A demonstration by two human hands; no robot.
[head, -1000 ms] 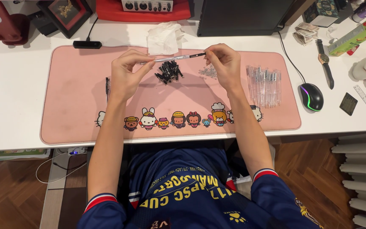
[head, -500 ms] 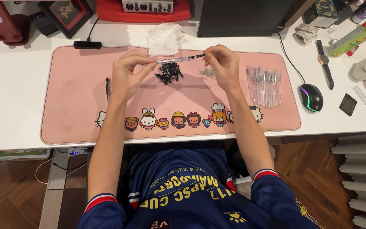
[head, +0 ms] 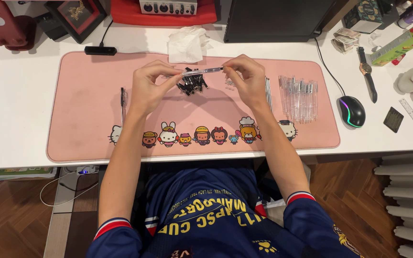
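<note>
A clear pen barrel (head: 201,71) is held level above a pink desk mat (head: 82,110), pinched at its two ends between the fingertips of both hands. The left hand (head: 149,88) grips the end at 9 o'clock, thumb and forefinger pressed onto it, the other fingers curled. The right hand (head: 247,79) pinches the 3 o'clock end in the same way. Directly beneath the barrel, a small heap of black pen caps (head: 193,83) is seen on the mat. At 3 o'clock from the right hand, a row of clear pen barrels (head: 298,95) is laid out side by side, with a lit computer mouse (head: 351,111) beyond it. A finished pen (head: 123,100) lies at 9 o'clock from the left hand. A crumpled tissue (head: 186,44) is seen at 12 o'clock.
</note>
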